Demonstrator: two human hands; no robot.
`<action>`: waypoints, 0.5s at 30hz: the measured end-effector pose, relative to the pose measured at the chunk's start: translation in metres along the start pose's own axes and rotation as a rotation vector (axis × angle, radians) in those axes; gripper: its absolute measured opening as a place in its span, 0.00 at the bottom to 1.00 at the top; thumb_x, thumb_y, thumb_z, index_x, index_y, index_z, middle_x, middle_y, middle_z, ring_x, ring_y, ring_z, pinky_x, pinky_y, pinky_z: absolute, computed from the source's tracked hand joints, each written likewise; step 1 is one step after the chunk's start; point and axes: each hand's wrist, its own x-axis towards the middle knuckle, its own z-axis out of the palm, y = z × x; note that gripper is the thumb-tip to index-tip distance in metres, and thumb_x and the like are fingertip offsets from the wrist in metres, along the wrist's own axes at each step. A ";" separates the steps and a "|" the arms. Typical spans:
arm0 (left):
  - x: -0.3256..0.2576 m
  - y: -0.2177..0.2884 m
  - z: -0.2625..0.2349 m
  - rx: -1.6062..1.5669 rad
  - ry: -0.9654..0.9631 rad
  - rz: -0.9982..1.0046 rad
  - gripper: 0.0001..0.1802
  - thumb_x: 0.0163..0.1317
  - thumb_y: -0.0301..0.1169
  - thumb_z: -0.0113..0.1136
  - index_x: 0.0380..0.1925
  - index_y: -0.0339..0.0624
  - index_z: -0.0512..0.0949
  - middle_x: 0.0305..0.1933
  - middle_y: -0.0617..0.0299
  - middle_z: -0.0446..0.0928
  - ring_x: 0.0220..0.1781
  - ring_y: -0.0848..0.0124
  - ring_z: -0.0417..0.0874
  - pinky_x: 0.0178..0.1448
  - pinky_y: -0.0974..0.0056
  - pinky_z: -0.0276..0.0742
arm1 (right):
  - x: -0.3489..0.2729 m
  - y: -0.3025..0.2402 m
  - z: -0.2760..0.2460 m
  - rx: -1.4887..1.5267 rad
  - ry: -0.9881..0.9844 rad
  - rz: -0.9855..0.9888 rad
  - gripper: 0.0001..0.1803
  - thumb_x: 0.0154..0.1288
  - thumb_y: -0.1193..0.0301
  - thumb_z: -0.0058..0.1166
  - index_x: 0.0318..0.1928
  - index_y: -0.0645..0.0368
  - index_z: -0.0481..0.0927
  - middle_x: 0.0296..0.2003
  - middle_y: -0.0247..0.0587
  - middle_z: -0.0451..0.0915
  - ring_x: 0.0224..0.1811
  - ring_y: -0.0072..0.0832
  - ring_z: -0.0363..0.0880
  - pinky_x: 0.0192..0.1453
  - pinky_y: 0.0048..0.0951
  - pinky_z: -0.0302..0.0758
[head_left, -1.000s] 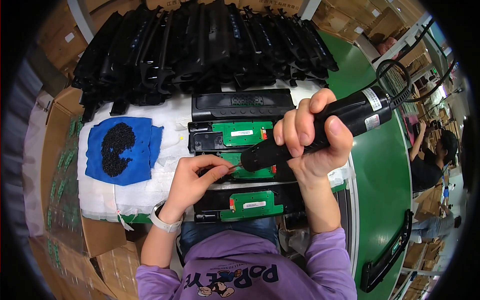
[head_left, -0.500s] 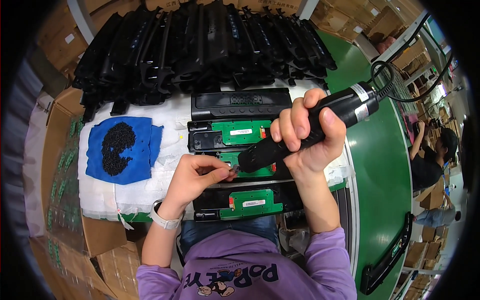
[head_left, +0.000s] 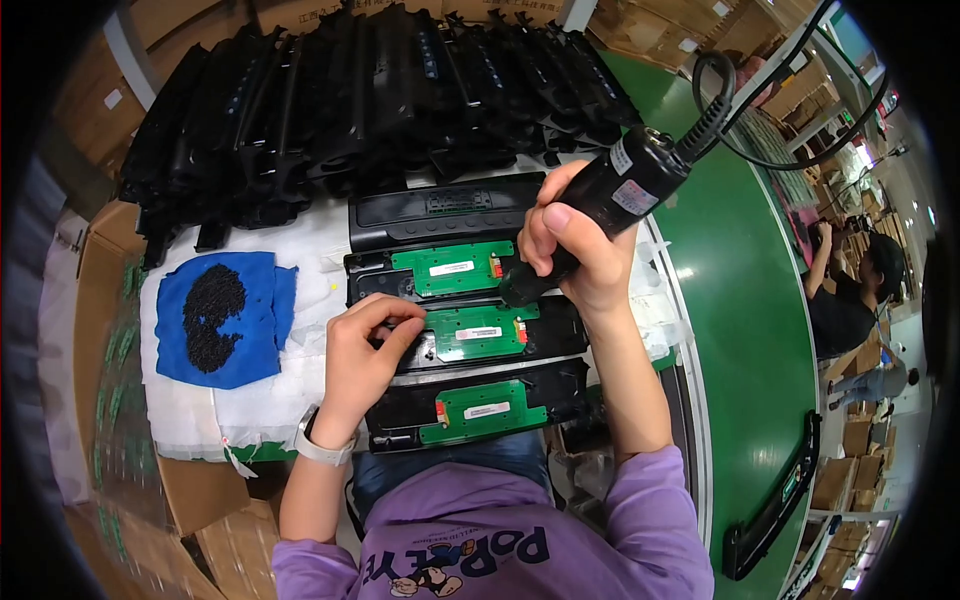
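My right hand is wrapped round a black corded electric screwdriver, tilted with its nose down at the upper edge of a green circuit board. That board lies in a black plastic housing. At the board's left end my left hand is pinched, thumb against forefinger; whatever is between the tips is too small to make out. Just beyond lies another housing with a green board; nearer my body is a third board in its housing. The screwdriver's bit is hidden.
A heap of small black screws lies on a blue cloth at the left. Several black plastic housings are piled at the back. A buttoned black panel lies before them. The cord loops at the right; a co-worker is beyond.
The screwdriver's nose has lifted away from near my left fingertips to the board's upper right edge. My left hand has shifted slightly left and up. The whole view has moved a little.
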 end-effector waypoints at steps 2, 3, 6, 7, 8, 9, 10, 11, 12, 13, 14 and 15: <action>0.000 0.000 0.000 -0.002 -0.035 -0.018 0.04 0.53 0.21 0.60 0.29 0.34 0.80 0.29 0.61 0.78 0.28 0.78 0.76 0.32 0.75 0.68 | 0.002 0.000 0.000 0.004 0.005 0.003 0.12 0.54 0.73 0.51 0.37 0.65 0.67 0.14 0.38 0.67 0.11 0.23 0.65 0.19 0.25 0.65; 0.001 0.000 0.000 -0.003 -0.067 -0.037 0.04 0.54 0.20 0.59 0.30 0.33 0.80 0.30 0.63 0.77 0.29 0.81 0.74 0.32 0.77 0.66 | 0.002 0.000 0.000 0.003 0.008 0.004 0.12 0.54 0.73 0.51 0.37 0.65 0.67 0.14 0.38 0.67 0.11 0.23 0.65 0.19 0.25 0.65; 0.001 -0.002 -0.002 0.008 -0.096 -0.050 0.04 0.54 0.21 0.59 0.30 0.32 0.80 0.30 0.62 0.78 0.30 0.79 0.76 0.34 0.76 0.68 | 0.004 0.000 0.005 -0.022 0.013 0.017 0.11 0.53 0.73 0.52 0.35 0.65 0.68 0.14 0.38 0.67 0.11 0.23 0.65 0.18 0.25 0.64; 0.002 -0.004 -0.002 0.008 -0.097 -0.050 0.04 0.54 0.21 0.59 0.30 0.32 0.80 0.30 0.62 0.78 0.30 0.79 0.76 0.34 0.76 0.68 | 0.004 0.000 0.006 -0.032 -0.001 0.033 0.11 0.52 0.73 0.53 0.33 0.64 0.68 0.14 0.39 0.68 0.11 0.23 0.65 0.18 0.24 0.64; 0.002 -0.007 -0.001 0.024 -0.089 -0.011 0.04 0.54 0.22 0.59 0.30 0.33 0.81 0.29 0.60 0.78 0.28 0.77 0.76 0.32 0.75 0.68 | 0.005 0.000 0.007 -0.042 -0.015 0.049 0.10 0.52 0.73 0.54 0.32 0.64 0.68 0.14 0.39 0.68 0.11 0.23 0.65 0.17 0.23 0.64; 0.003 -0.008 -0.001 0.040 -0.080 0.028 0.05 0.53 0.23 0.60 0.30 0.34 0.81 0.28 0.59 0.79 0.26 0.74 0.76 0.30 0.73 0.69 | 0.005 0.001 0.008 -0.041 -0.015 0.049 0.10 0.52 0.73 0.54 0.32 0.64 0.68 0.14 0.39 0.68 0.11 0.23 0.65 0.17 0.23 0.64; 0.003 -0.008 -0.001 0.040 -0.081 0.029 0.05 0.53 0.23 0.60 0.30 0.34 0.81 0.28 0.59 0.79 0.26 0.74 0.76 0.30 0.73 0.69 | 0.006 0.002 0.008 -0.056 -0.043 0.050 0.11 0.51 0.73 0.55 0.31 0.64 0.68 0.14 0.39 0.69 0.11 0.23 0.65 0.17 0.23 0.64; 0.003 -0.008 0.000 0.045 -0.089 0.025 0.05 0.54 0.24 0.60 0.30 0.34 0.81 0.27 0.58 0.79 0.26 0.74 0.76 0.30 0.73 0.69 | 0.006 0.003 0.009 -0.070 -0.072 0.050 0.11 0.51 0.72 0.56 0.30 0.64 0.68 0.14 0.39 0.69 0.11 0.22 0.65 0.17 0.22 0.64; 0.004 -0.008 0.000 0.051 -0.097 0.022 0.05 0.54 0.24 0.60 0.29 0.34 0.81 0.26 0.58 0.79 0.26 0.74 0.76 0.30 0.73 0.69 | 0.008 0.003 0.009 -0.064 -0.086 0.057 0.12 0.50 0.72 0.56 0.29 0.64 0.68 0.14 0.38 0.70 0.11 0.22 0.65 0.17 0.22 0.65; 0.004 -0.008 0.000 0.053 -0.097 0.023 0.05 0.54 0.24 0.60 0.29 0.34 0.81 0.26 0.58 0.79 0.26 0.74 0.76 0.30 0.73 0.69 | 0.009 0.004 0.010 -0.063 -0.086 0.056 0.12 0.50 0.72 0.56 0.29 0.64 0.68 0.14 0.38 0.70 0.11 0.22 0.65 0.17 0.22 0.65; 0.004 -0.008 -0.001 0.070 -0.109 0.020 0.05 0.55 0.25 0.59 0.29 0.34 0.81 0.26 0.58 0.78 0.25 0.73 0.75 0.31 0.72 0.69 | 0.009 0.005 0.010 -0.061 -0.069 0.068 0.11 0.50 0.72 0.56 0.28 0.64 0.68 0.13 0.38 0.69 0.11 0.22 0.65 0.16 0.22 0.64; 0.004 -0.008 -0.002 0.087 -0.121 0.018 0.06 0.56 0.25 0.58 0.28 0.33 0.80 0.26 0.57 0.78 0.25 0.73 0.75 0.31 0.72 0.68 | 0.010 0.005 0.010 -0.059 -0.051 0.080 0.11 0.50 0.72 0.56 0.28 0.64 0.68 0.13 0.38 0.69 0.10 0.22 0.65 0.16 0.22 0.64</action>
